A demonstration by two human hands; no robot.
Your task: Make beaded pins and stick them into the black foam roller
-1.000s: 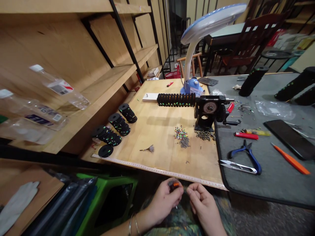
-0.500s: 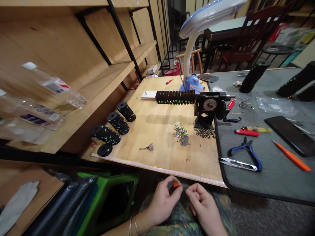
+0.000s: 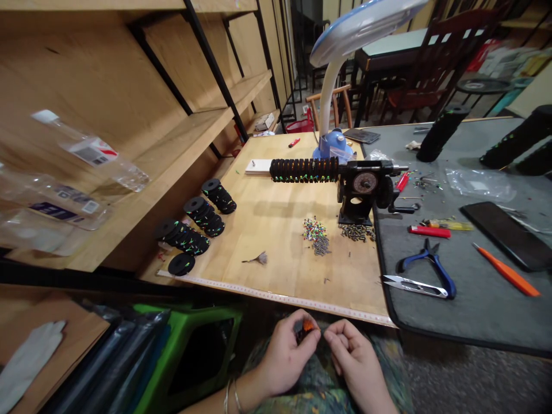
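Observation:
My left hand (image 3: 288, 352) is closed around a small dark-and-orange item (image 3: 307, 326), mostly hidden by the fingers. Close beside it, my right hand (image 3: 353, 352) has thumb and forefinger pinched together; whatever is between them is too small to make out. Both hands are over my lap, just below the table's front edge. Beyond them on the wooden table top (image 3: 284, 276) lie a pile of coloured beads (image 3: 314, 229), a heap of small grey metal pieces (image 3: 321, 246) and small brass-coloured pieces (image 3: 356, 232).
A hand-cranked winder (image 3: 360, 187) carries a row of black foam discs (image 3: 304, 170). Stacked foam spools (image 3: 203, 216) stand at the left. Blue-handled pliers (image 3: 433, 264), thread snips (image 3: 416, 286) and an orange pointed tool (image 3: 506, 270) lie on the grey mat (image 3: 474, 316). A lamp (image 3: 332, 115) rises behind.
The view has shifted slightly, so the table's things sit a little further left. Both hands keep nearly the same pose, still close together.

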